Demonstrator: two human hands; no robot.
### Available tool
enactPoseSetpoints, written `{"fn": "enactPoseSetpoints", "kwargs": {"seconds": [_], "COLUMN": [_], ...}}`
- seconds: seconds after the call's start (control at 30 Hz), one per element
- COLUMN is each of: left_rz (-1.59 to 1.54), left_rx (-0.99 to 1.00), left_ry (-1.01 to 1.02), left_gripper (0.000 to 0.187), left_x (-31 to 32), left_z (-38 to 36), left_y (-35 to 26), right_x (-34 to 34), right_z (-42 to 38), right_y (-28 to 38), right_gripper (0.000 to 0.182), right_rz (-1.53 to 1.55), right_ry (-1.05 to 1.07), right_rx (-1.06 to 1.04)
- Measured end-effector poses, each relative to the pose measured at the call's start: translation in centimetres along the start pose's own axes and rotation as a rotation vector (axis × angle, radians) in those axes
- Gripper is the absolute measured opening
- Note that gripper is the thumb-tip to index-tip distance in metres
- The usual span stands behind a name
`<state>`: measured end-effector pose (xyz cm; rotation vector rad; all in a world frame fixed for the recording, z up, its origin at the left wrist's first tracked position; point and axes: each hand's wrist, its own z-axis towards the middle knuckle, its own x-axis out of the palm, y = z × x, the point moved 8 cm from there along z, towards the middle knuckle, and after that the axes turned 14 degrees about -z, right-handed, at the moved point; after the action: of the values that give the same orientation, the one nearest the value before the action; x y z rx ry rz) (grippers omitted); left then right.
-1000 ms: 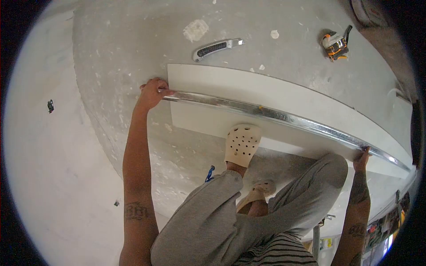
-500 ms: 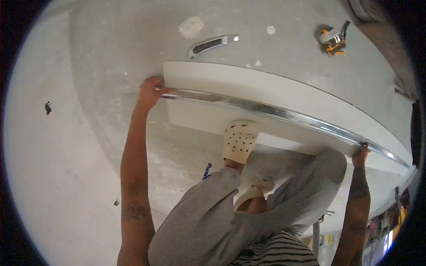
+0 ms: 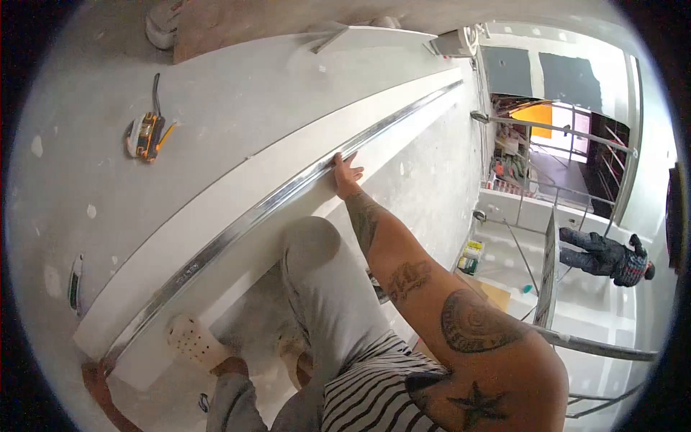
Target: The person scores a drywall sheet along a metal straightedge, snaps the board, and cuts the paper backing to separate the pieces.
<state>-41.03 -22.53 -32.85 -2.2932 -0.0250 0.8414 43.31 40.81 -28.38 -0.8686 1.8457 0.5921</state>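
A long shiny metal rail (image 3: 263, 209) lies lengthwise on a long white board (image 3: 194, 223). At the lower left, my left hand (image 3: 96, 373) is closed round the rail's near end, partly dark and near the edge of view. Farther along, my right hand (image 3: 348, 175) touches the rail with its fingertips, the fingers spread apart. A utility knife (image 3: 75, 283) lies beside the board's near end. Above the board, a tape measure (image 3: 147, 135) in black and orange rests on the grey floor.
My knee (image 3: 309, 241) and a perforated clog (image 3: 193, 341) are close to the board. A bucket (image 3: 457, 42) stands beyond its far end. On the right are metal scaffolding (image 3: 551, 270), a yellow-labelled container (image 3: 471, 255) and another person (image 3: 604, 255) in dark clothes.
The view has swung to the right, bringing the scaffolding and the other person into sight. My right hand's fingers have spread at the rail. My left hand remains at the rail's near end.
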Motion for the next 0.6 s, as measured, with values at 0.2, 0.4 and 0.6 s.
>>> {"fn": "enactPoseSetpoints", "kwargs": {"seconds": [0.2,0.4,0.6], "left_rz": [0.016,-0.060,0.041], "left_rx": [-0.043,-0.177,-0.036], "left_ry": [0.006,-0.153,-0.148], "left_gripper": [0.056,0.052,0.045], "left_x": [-0.2,2.2,2.2], "left_z": [-0.2,-1.1,-2.8], "left_y": [0.2,-5.0,-16.4], "right_x": [0.2,-0.8,4.8], "right_z": [-0.5,2.6,8.4], "right_y": [0.6,0.4,-2.7], "right_gripper": [0.089,0.075,0.042], "right_rz": [0.043,-0.201,0.460], "right_ry": [0.071,-0.076,0.722], "right_rx": [0.039,-0.013,-0.348]}}
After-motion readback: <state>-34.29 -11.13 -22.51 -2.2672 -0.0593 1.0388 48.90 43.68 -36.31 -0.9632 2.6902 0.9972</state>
